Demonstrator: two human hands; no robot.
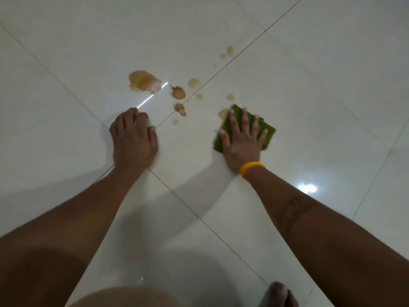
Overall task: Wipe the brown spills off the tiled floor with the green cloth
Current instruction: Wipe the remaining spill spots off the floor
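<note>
A folded green cloth [266, 131] lies flat on the white tiled floor [88, 52]. My right hand [242, 140], with a yellow band at the wrist, presses down on it with fingers spread. A brown spot [223, 113] shows at the cloth's far left corner, partly covered. My left hand [132, 138] rests on the floor to the left, fingers curled under, holding nothing. The largest brown spill [141, 82] lies beyond my left hand. Smaller brown splashes [178, 93] and several drops [229, 50] run from there toward the far right.
Dark grout lines cross the glossy tiles near my left hand. A bright light reflection [307, 188] sits on the floor at the right. My knee [124, 298] and a foot [280, 294] show at the bottom edge.
</note>
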